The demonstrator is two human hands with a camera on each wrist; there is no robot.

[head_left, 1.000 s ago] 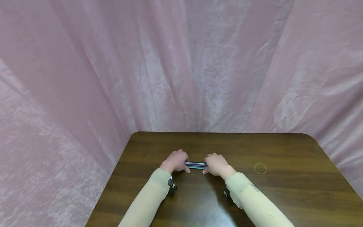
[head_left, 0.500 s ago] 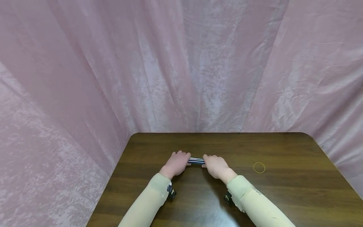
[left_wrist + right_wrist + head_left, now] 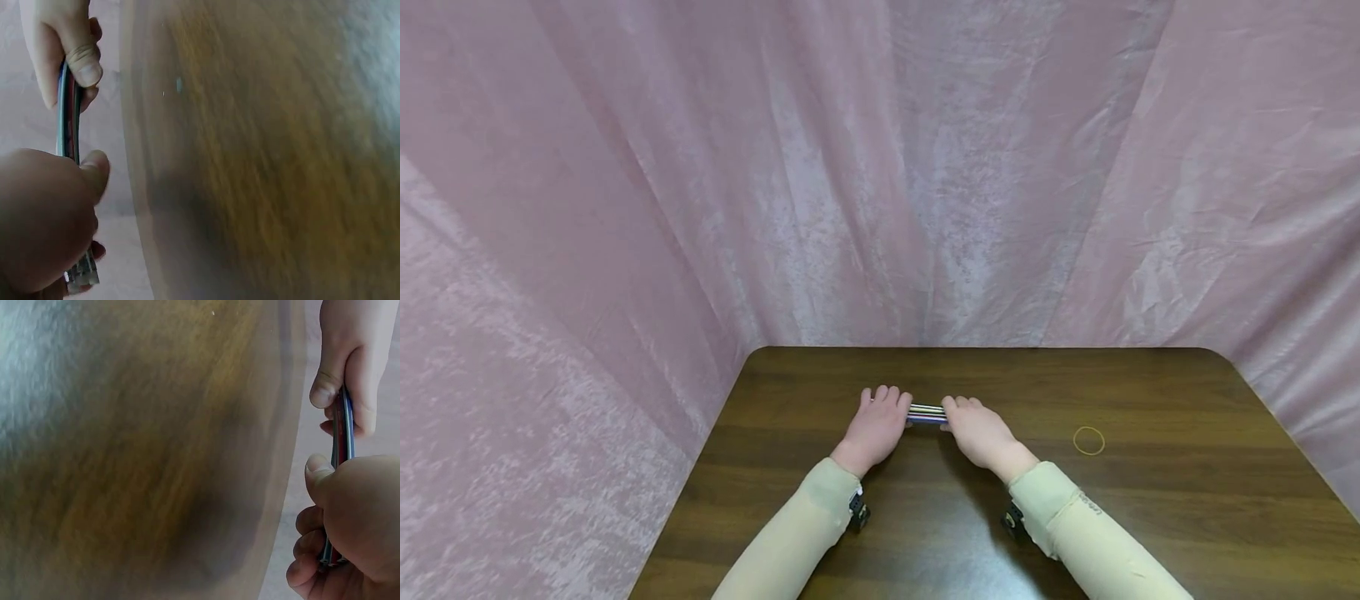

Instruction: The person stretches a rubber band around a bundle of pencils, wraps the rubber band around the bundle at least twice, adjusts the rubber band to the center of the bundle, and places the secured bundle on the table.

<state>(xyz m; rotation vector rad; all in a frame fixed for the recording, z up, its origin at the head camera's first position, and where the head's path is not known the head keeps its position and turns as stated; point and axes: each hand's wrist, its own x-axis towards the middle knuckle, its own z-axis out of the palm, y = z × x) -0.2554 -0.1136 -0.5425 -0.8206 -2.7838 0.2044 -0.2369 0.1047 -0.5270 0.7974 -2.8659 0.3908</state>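
Observation:
Between both hands runs a bundle of slim, pencil-like sticks, with white, yellowish and blue stripes showing in the head view. My left hand grips its left end, thumb underneath and fingers over the top. The right end sits in my right hand, fingers wrapped round it. In the left wrist view the bundle shows green and red sides, and its end pokes out below the left hand. Stick ends also show under the curled fingers of the right hand in the right wrist view.
A thin yellow rubber band lies on the brown wooden table, right of the hands. Pink velvety curtains hang behind the table and on both sides. A small black camera is strapped at the left wrist.
Both hands have moved a little farther toward the table's back edge with the bundle, and it has turned, so different coloured sides show. The rubber band stays in place.

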